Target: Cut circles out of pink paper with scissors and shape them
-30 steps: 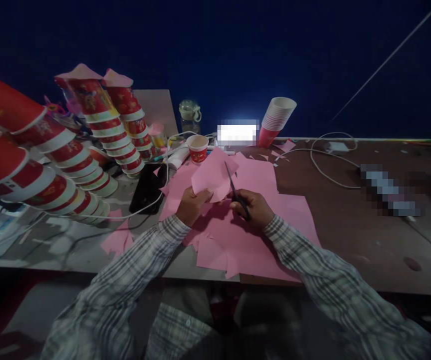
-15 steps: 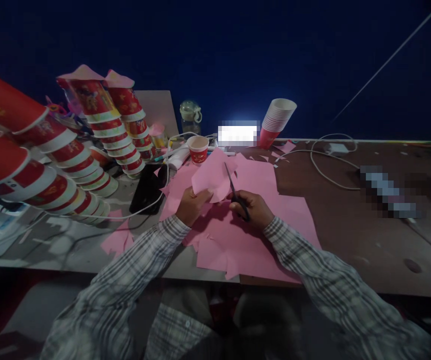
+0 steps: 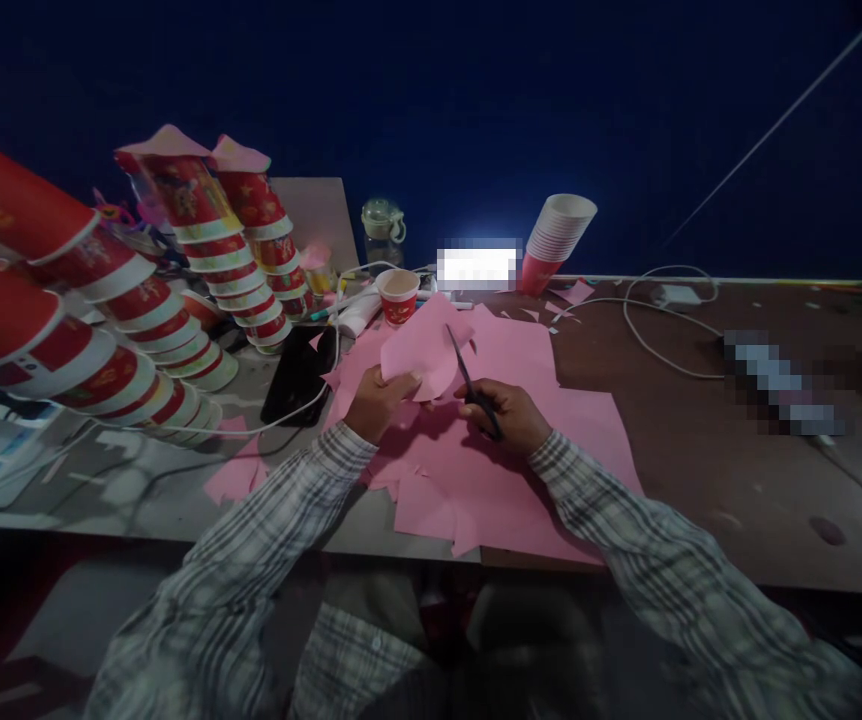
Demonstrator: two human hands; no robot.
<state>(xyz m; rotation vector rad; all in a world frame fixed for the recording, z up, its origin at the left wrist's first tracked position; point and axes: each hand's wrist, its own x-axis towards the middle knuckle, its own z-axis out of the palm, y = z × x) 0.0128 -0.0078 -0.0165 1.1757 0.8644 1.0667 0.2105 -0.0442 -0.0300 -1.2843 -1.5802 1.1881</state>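
My left hand (image 3: 377, 402) pinches the lower left edge of a piece of pink paper (image 3: 417, 345), with the thumb on top. My right hand (image 3: 512, 412) is closed round the handles of black scissors (image 3: 482, 405). Their blades point up and away, along the right side of the held piece. Beneath both hands, larger sheets of pink paper (image 3: 521, 490) lie spread over the table. A single red and white paper cup (image 3: 399, 300) stands just behind the held piece.
Stacked red paper-cup towers (image 3: 232, 270), some with pink paper tops, fill the left. A black phone (image 3: 297, 378) lies under a white cable. Behind are a lidded jar (image 3: 383, 230) and a leaning cup stack (image 3: 555, 240). Pink scraps (image 3: 240, 468) lie on the left; a cable (image 3: 630, 315) loops right.
My left hand has shifted slightly left and down with the pink paper. The scissors and my right hand stay almost in place.
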